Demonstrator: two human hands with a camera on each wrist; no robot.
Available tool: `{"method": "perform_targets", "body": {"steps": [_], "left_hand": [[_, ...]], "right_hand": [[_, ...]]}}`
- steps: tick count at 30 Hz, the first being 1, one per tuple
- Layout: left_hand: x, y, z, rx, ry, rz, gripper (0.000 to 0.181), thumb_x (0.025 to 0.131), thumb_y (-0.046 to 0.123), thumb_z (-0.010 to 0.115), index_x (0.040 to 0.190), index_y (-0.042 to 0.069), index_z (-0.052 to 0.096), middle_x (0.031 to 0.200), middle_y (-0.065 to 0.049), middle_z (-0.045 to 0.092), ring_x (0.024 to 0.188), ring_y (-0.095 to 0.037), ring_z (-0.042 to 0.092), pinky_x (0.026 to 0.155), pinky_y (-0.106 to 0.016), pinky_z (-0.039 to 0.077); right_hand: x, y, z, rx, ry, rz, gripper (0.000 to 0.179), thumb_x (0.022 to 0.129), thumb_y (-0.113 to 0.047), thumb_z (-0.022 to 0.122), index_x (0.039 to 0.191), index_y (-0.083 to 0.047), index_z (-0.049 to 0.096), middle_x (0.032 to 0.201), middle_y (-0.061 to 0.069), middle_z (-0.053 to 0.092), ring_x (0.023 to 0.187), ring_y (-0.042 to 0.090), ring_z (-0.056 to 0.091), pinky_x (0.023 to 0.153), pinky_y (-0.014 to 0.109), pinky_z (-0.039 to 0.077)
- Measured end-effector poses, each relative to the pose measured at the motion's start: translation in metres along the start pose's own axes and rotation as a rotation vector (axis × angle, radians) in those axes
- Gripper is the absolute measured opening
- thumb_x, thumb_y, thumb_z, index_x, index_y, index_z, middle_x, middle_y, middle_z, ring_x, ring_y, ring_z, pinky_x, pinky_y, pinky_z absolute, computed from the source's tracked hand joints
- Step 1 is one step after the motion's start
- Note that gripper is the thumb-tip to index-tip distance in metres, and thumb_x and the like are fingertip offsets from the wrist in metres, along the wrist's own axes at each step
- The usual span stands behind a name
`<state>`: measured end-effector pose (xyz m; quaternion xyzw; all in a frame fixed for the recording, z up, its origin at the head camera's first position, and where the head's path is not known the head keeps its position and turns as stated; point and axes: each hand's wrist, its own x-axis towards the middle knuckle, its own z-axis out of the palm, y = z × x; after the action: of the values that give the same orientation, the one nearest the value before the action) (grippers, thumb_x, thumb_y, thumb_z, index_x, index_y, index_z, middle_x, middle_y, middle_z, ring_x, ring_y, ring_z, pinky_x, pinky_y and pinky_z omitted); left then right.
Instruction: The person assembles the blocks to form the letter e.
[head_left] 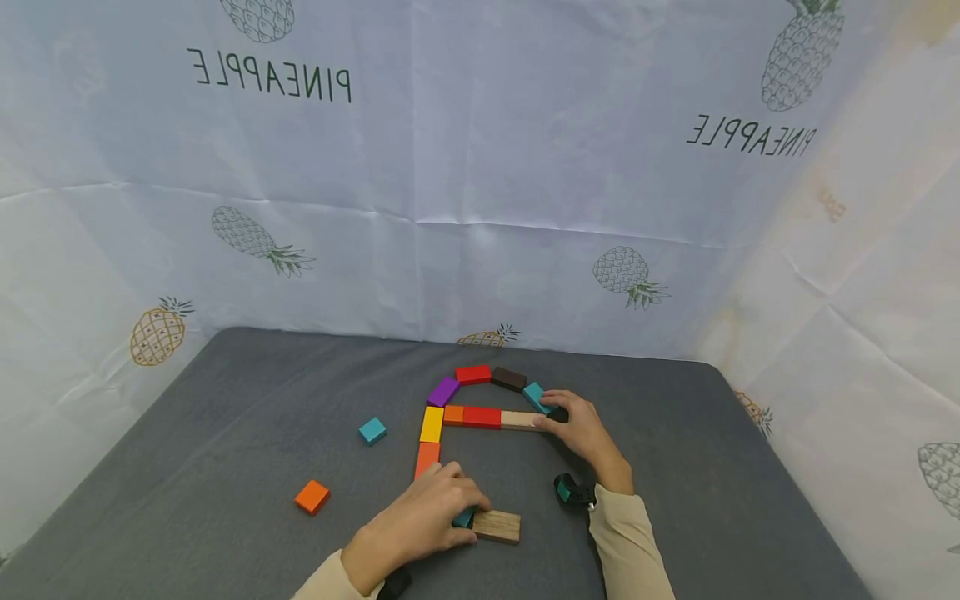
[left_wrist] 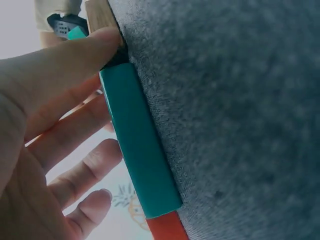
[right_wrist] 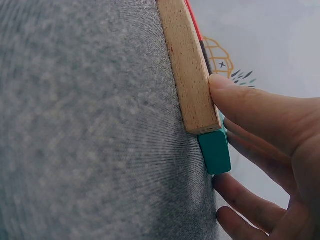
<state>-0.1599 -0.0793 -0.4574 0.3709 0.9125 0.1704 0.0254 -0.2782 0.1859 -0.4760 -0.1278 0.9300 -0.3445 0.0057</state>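
Note:
In the head view, my left hand (head_left: 423, 512) pinches the near end of a brown wooden block (head_left: 498, 527) beside a teal block (left_wrist: 140, 140). Its thumb crosses the dark joint between them; the other fingers lie along the far side. My right hand (head_left: 577, 425) spans a pale wooden block (right_wrist: 190, 70) and a teal block (right_wrist: 215, 152) behind its end. The thumb presses on the pale block, while the index finger touches the teal one. A red block (head_left: 482, 417) and a small orange block (head_left: 453, 415) continue the pale block's row.
Purple (head_left: 443, 391), red (head_left: 472, 375) and dark brown (head_left: 508, 379) blocks curve along the back. Yellow (head_left: 431, 424) and orange (head_left: 427, 457) blocks form the left side. A loose teal block (head_left: 372, 431) and a loose orange block (head_left: 312, 497) lie left on the grey table (head_left: 225, 433).

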Motion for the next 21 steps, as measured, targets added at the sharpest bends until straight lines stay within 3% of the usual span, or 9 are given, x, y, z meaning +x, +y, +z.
{"method": "perform_targets", "body": {"steps": [6, 21], "left_hand": [[0.0014, -0.0002, 0.0021, -0.008, -0.006, -0.019, 0.028, 0.079, 0.031, 0.083, 0.106, 0.026, 0.077, 0.102, 0.017, 0.072, 0.083, -0.001, 0.044, 0.073, -0.017, 0.039], [-0.0004, -0.0040, -0.0024, -0.149, -0.032, -0.026, 0.038, 0.077, 0.015, 0.085, 0.113, 0.020, 0.075, 0.108, 0.012, 0.073, 0.087, -0.001, 0.047, 0.077, -0.015, 0.047]], "right_hand": [[0.0006, 0.0000, 0.0002, -0.009, 0.001, 0.002, 0.045, 0.090, -0.024, 0.073, 0.128, -0.001, 0.065, 0.141, 0.018, 0.056, 0.136, 0.042, 0.046, 0.112, 0.061, 0.035], [0.0021, 0.0024, 0.0023, -0.035, 0.008, 0.008, 0.044, 0.089, -0.025, 0.074, 0.127, -0.003, 0.067, 0.141, 0.017, 0.057, 0.136, 0.041, 0.047, 0.111, 0.060, 0.036]]}}
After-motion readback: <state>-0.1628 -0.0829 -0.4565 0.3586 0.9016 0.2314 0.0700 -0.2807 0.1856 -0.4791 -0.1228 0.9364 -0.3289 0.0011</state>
